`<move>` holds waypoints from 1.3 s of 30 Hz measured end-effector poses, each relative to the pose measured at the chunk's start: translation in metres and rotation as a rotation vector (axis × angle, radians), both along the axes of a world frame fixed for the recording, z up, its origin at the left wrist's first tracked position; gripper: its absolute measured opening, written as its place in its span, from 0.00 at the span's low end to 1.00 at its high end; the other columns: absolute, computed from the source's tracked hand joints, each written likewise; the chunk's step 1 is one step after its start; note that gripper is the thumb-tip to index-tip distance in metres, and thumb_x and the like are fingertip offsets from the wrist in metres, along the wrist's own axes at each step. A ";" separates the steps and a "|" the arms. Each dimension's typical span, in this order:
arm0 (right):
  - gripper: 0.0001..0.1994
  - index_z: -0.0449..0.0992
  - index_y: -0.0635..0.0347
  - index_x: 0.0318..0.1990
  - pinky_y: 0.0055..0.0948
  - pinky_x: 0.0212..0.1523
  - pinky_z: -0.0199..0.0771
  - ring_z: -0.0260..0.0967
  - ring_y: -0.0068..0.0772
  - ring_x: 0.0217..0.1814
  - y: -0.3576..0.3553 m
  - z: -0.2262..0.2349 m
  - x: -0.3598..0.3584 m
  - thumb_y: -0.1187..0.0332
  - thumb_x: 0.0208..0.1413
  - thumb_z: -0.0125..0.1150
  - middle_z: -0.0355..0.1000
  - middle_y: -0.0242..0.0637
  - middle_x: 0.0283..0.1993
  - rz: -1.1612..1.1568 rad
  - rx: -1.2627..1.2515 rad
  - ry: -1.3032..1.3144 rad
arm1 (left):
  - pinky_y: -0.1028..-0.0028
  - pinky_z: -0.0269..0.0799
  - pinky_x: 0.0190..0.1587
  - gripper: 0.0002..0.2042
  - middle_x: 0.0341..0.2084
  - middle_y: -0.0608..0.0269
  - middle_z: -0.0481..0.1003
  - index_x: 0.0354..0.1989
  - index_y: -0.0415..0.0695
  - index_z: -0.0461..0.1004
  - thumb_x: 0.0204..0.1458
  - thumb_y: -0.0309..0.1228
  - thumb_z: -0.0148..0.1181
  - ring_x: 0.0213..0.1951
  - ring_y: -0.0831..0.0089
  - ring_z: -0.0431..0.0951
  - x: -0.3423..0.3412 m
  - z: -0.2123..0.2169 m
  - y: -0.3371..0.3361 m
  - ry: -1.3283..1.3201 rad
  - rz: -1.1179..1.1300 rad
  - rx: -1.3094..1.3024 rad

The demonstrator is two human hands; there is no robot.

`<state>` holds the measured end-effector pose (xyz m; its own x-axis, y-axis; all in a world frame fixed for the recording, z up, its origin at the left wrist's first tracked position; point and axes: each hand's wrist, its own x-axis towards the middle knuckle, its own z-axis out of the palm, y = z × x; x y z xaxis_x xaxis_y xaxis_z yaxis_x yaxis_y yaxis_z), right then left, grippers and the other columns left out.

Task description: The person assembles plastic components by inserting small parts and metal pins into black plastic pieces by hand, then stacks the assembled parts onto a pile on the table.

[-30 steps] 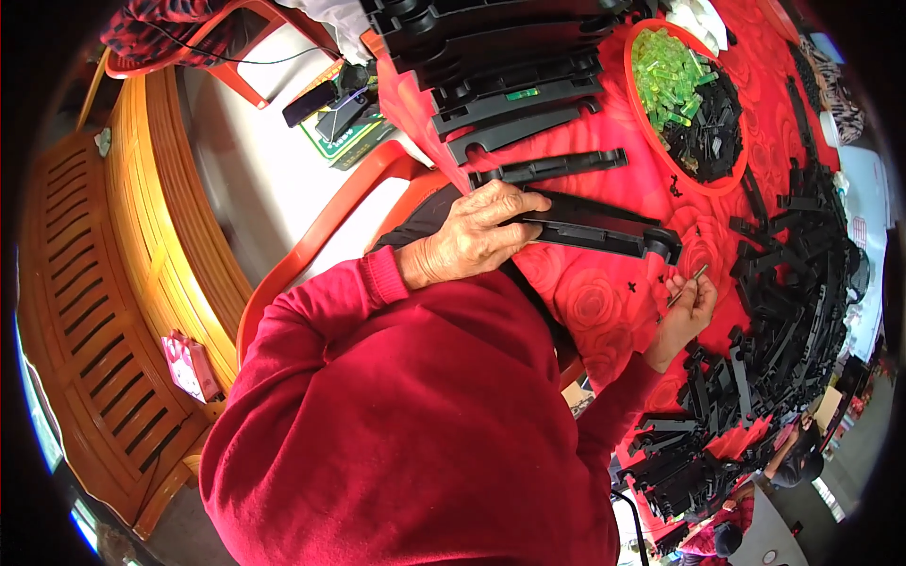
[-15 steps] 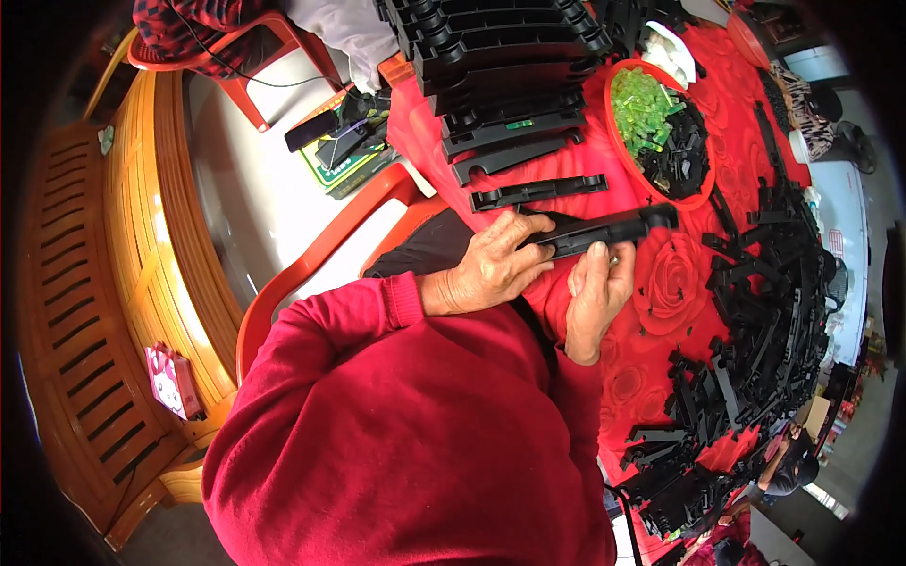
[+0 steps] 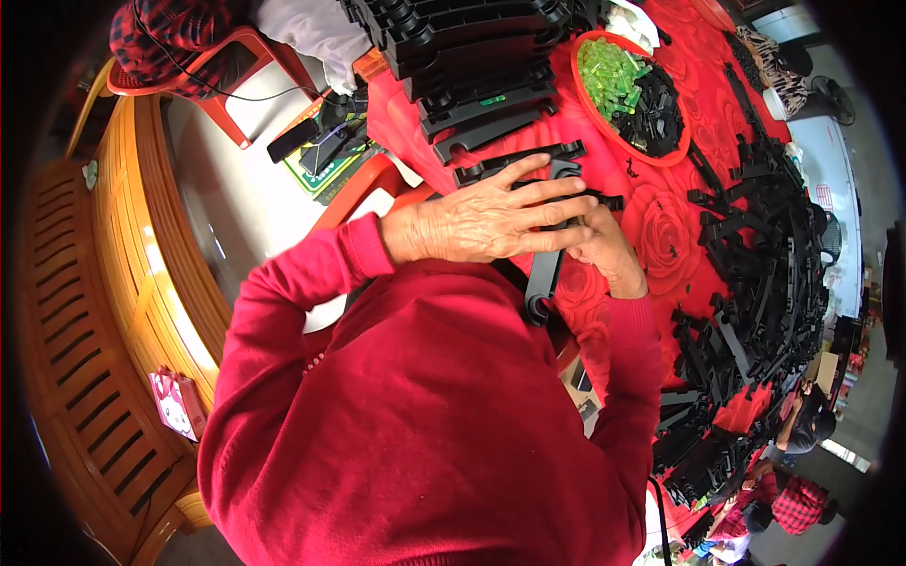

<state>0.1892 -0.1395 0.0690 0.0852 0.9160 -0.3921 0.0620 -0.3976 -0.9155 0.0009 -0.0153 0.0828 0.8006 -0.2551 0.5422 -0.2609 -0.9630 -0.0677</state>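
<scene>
A long black plastic part (image 3: pixel 542 275) with rounded ends is held upright in front of my chest, over the edge of the red cloth. My left hand (image 3: pixel 495 219) lies across its upper half with fingers stretched out and spread. My right hand (image 3: pixel 613 253) grips the part from the right side; its fingertips are partly hidden behind my left fingers. Just beyond my hands, another slim black part (image 3: pixel 557 151) lies on the cloth, partly covered by my left hand.
Stacked black parts (image 3: pixel 462 58) stand beyond my hands. A red basin (image 3: pixel 681 156) holds green pieces (image 3: pixel 609 75) and small black pieces (image 3: pixel 651 121). Loose black parts (image 3: pixel 746 330) heap along the right. A red chair (image 3: pixel 363 193) and wooden bench (image 3: pixel 71 311) are at left.
The black part has swung from lying sideways to pointing toward my chest. My left hand has gone from closed fingers to spread over it. My view has shifted slightly.
</scene>
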 end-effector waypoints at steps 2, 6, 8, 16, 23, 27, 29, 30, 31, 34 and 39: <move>0.13 0.72 0.66 0.41 0.22 0.22 0.65 0.68 0.23 0.29 0.013 0.014 -0.017 0.70 0.48 0.57 0.71 0.32 0.31 0.177 0.033 -0.244 | 0.51 0.49 0.63 0.43 0.60 0.56 0.57 0.62 0.49 0.55 0.31 0.33 0.67 0.63 0.59 0.55 0.007 0.014 0.004 0.068 -0.005 -0.021; 0.06 0.68 0.61 0.31 0.19 0.18 0.54 0.57 0.17 0.19 0.014 0.008 -0.043 0.78 0.42 0.50 0.62 0.25 0.21 0.146 0.075 -0.046 | 0.56 0.59 0.56 0.45 0.44 0.54 0.69 0.59 0.44 0.58 0.24 0.31 0.71 0.51 0.56 0.67 0.009 0.011 0.016 0.491 -0.011 -0.369; 0.03 0.67 0.59 0.25 0.18 0.19 0.54 0.55 0.13 0.19 0.008 0.001 -0.045 0.75 0.46 0.54 0.59 0.22 0.20 0.182 -0.010 -0.056 | 0.59 0.64 0.48 0.38 0.34 0.55 0.72 0.54 0.42 0.61 0.27 0.33 0.71 0.42 0.55 0.72 0.003 0.002 0.018 0.713 0.004 -0.468; 0.12 0.75 0.62 0.29 0.18 0.17 0.52 0.50 0.14 0.16 -0.059 0.004 0.024 0.65 0.57 0.49 0.56 0.22 0.17 -0.652 0.192 0.037 | 0.64 0.65 0.39 0.20 0.29 0.60 0.70 0.36 0.42 0.70 0.38 0.41 0.65 0.36 0.62 0.71 -0.015 -0.052 -0.029 0.252 0.320 -0.453; 0.14 0.71 0.72 0.40 0.20 0.16 0.50 0.50 0.21 0.15 -0.065 -0.019 0.030 0.71 0.54 0.42 0.58 0.31 0.16 -0.782 0.935 0.618 | 0.66 0.64 0.37 0.22 0.33 0.58 0.68 0.42 0.42 0.70 0.38 0.37 0.65 0.35 0.62 0.68 -0.003 -0.076 -0.048 0.144 0.486 -0.383; 0.12 0.71 0.68 0.37 0.20 0.13 0.48 0.46 0.19 0.12 -0.046 -0.029 0.012 0.71 0.54 0.41 0.52 0.26 0.12 -0.724 1.012 0.724 | 0.64 0.64 0.39 0.23 0.38 0.54 0.68 0.47 0.40 0.68 0.42 0.38 0.59 0.37 0.62 0.68 -0.001 -0.074 -0.044 0.096 0.404 -0.318; 0.12 0.71 0.68 0.37 0.20 0.12 0.47 0.43 0.18 0.10 -0.039 -0.031 0.001 0.70 0.55 0.41 0.49 0.24 0.11 -0.799 0.996 0.729 | 0.65 0.64 0.40 0.20 0.38 0.54 0.68 0.47 0.42 0.69 0.45 0.35 0.53 0.38 0.63 0.68 0.000 -0.069 -0.042 0.068 0.261 -0.130; 0.12 0.71 0.68 0.37 0.20 0.12 0.48 0.42 0.18 0.10 -0.037 -0.033 -0.002 0.70 0.55 0.40 0.49 0.23 0.12 -0.845 0.973 0.700 | 0.66 0.65 0.40 0.18 0.37 0.55 0.68 0.47 0.46 0.70 0.45 0.33 0.50 0.39 0.64 0.69 0.002 -0.070 -0.042 0.053 0.248 -0.131; 0.12 0.71 0.68 0.38 0.19 0.12 0.48 0.42 0.17 0.10 -0.036 -0.035 -0.005 0.71 0.56 0.40 0.48 0.23 0.12 -0.889 0.948 0.671 | 0.66 0.65 0.40 0.18 0.37 0.55 0.68 0.47 0.46 0.70 0.45 0.33 0.50 0.39 0.64 0.69 0.002 -0.072 -0.042 0.059 0.251 -0.135; 0.12 0.69 0.67 0.40 0.19 0.12 0.47 0.41 0.16 0.11 -0.032 -0.038 -0.016 0.72 0.56 0.38 0.47 0.23 0.13 -0.971 0.903 0.582 | 0.68 0.66 0.36 0.17 0.34 0.57 0.68 0.45 0.48 0.72 0.44 0.33 0.51 0.39 0.64 0.68 0.001 -0.077 -0.041 0.162 0.266 -0.181; 0.11 0.68 0.68 0.40 0.19 0.12 0.45 0.41 0.16 0.11 -0.014 -0.034 -0.024 0.75 0.56 0.38 0.46 0.24 0.14 -0.984 0.910 0.515 | 0.68 0.64 0.36 0.17 0.34 0.58 0.67 0.45 0.50 0.73 0.44 0.33 0.51 0.37 0.65 0.67 -0.005 -0.074 -0.043 0.195 0.421 -0.249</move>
